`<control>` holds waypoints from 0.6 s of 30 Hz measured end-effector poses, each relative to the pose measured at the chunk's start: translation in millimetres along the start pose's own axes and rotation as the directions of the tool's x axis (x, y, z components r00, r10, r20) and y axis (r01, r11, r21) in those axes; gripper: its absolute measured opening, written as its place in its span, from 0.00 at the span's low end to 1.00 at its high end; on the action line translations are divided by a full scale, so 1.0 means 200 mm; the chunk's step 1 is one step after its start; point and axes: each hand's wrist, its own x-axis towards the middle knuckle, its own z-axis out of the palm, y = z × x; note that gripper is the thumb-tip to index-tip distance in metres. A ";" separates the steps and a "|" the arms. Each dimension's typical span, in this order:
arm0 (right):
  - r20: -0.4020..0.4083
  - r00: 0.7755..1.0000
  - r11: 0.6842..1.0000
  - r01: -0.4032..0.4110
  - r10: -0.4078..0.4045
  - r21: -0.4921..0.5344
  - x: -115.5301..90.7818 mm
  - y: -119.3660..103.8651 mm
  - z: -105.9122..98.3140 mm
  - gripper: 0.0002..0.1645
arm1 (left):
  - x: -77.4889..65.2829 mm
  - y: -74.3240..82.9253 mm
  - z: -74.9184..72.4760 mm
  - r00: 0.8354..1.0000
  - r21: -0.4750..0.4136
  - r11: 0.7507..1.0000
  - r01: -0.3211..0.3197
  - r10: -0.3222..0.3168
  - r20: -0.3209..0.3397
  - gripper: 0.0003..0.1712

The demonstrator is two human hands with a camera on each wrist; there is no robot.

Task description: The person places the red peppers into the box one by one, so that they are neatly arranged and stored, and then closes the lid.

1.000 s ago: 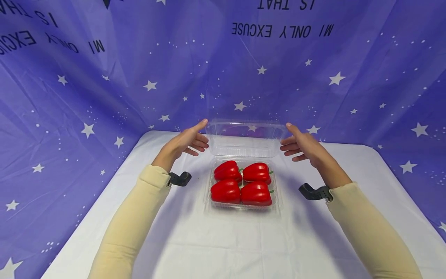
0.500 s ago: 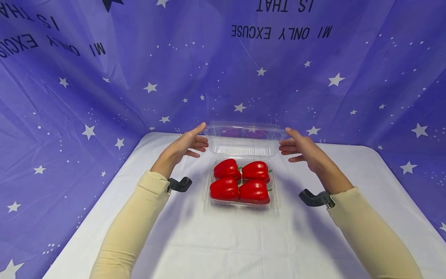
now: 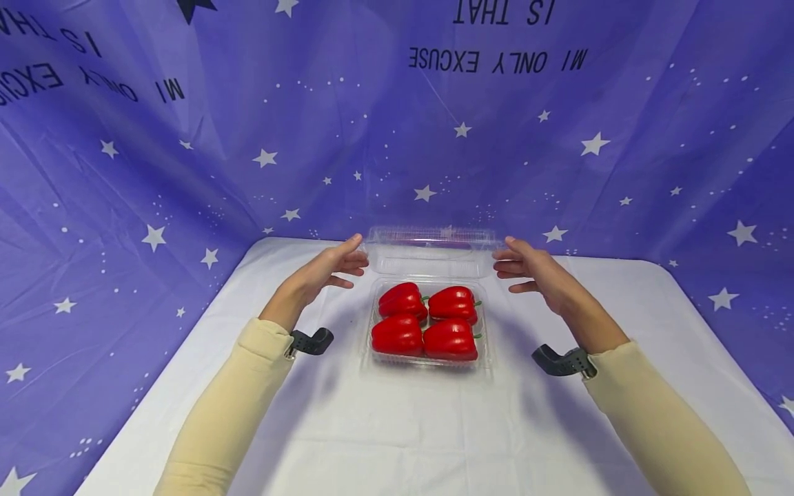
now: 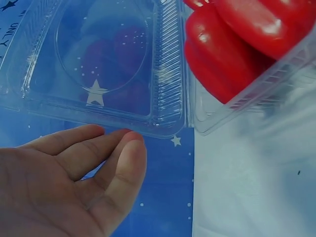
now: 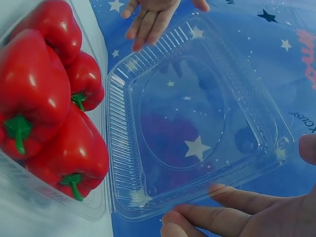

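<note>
A clear plastic clamshell box (image 3: 380, 359) stands on the table with several red bell peppers (image 3: 397, 335) in its base. Its hinged lid (image 5: 182, 118) is raised at the back, leaning toward the person in the head view. At the lid's left side, the left hand (image 3: 322, 272) has its thumb near the upper corner and its relaxed fingers by the edge. Opposite it, the right hand (image 3: 541, 274) touches the lid's right edge with extended fingers (image 5: 217, 217), thumb apart. Green stems (image 5: 74, 185) show on the peppers.
A white cloth (image 3: 397, 434) covers the table. Behind and at both sides hangs a purple curtain (image 3: 347, 117) with stars and lettering, close beyond the raised lid. Each wrist wears a black camera mount (image 3: 313, 341).
The lid's upper edge has come down and forward toward the peppers. Both hands have moved slightly lower along with it. The peppers keep their places in the base.
</note>
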 end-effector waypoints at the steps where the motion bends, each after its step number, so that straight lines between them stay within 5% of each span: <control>1: 0.003 1.000 1.000 0.006 -0.006 0.001 0.00 0.00 0.00 0.49 | -0.01 -0.01 0.00 1.000 0.000 1.000 -0.006 0.006 0.001 0.47; 18: 0.018 0.996 0.996 0.087 -0.087 -0.022 -0.06 0.10 0.04 0.43 | -0.03 -0.10 0.05 0.997 -0.013 0.997 -0.074 0.074 -0.019 0.43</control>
